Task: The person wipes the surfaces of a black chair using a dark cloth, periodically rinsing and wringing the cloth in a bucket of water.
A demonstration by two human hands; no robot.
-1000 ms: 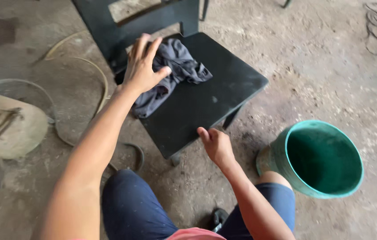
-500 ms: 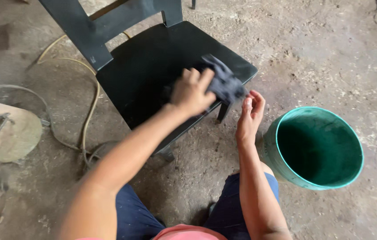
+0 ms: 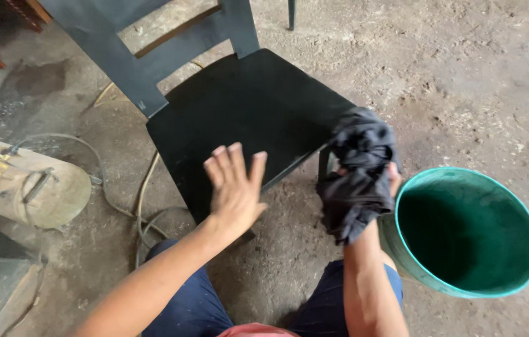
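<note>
The left hand (image 3: 234, 187) was spread flat, fingers together and extended, over the front edge of the black chair (image 3: 246, 118), though whether it touched the seat could not be told. The right hand (image 3: 384, 181) was closed around a dark crumpled rag (image 3: 358, 178), mostly hidden beneath the cloth, which hung bunched just off the chair's front right corner. Just right of that corner stood a green bucket (image 3: 514, 206), its rim near the rag. Left of the chair lay a round wooden block (image 3: 40, 200) with pale hoses (image 3: 143, 193) curling across the dirt floor (image 3: 464, 75) beside it.
</note>
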